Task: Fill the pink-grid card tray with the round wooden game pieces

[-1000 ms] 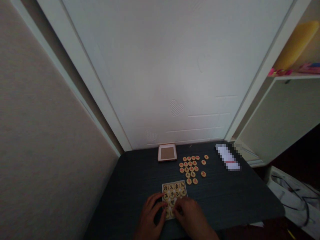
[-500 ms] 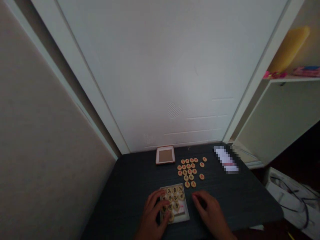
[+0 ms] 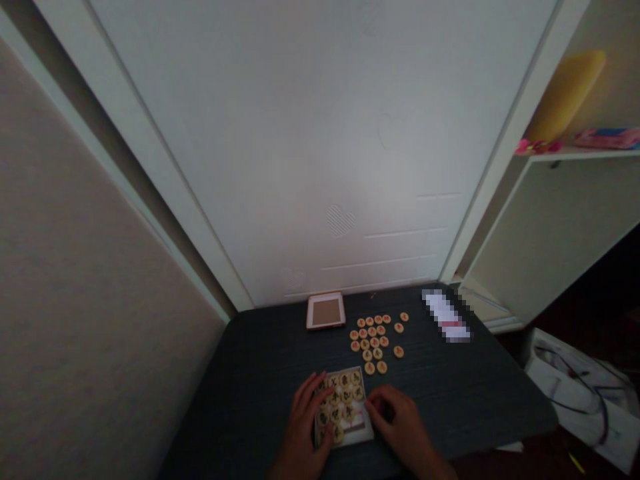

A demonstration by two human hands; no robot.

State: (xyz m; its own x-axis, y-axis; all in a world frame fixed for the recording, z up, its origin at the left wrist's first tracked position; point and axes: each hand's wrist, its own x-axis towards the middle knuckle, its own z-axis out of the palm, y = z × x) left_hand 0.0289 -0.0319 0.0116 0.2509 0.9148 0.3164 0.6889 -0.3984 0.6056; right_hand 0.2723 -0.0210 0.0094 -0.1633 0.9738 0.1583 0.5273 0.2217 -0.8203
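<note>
A shallow square box (image 3: 369, 430) stands at the table's front, holding round wooden Chinese chess pieces (image 3: 349, 412) with dark characters, set in rows. Part of its floor shows at the lower right. My left hand (image 3: 307, 417) lies over the box's left side, fingers spread across the edge and the nearest pieces, hiding some of them. At the right rim, my right hand (image 3: 397, 417) has thumb and forefinger pressed together; whatever is between them is too small and dim to make out. Beyond the box lie loose Chinese chess pieces (image 3: 370, 331) with mostly red characters.
The box lid (image 3: 326, 311), with a brown inside, sits at the back of the dark table (image 3: 265, 373). A blurred-out pale item (image 3: 447, 317) lies at the back right. A white panel (image 3: 300, 133) rises behind; a white bin with cables (image 3: 590, 400) stands right of the table.
My right hand has moved left, from beside the box to its right rim. My left hand stays over the box's left side. The whole view has shifted slightly.
</note>
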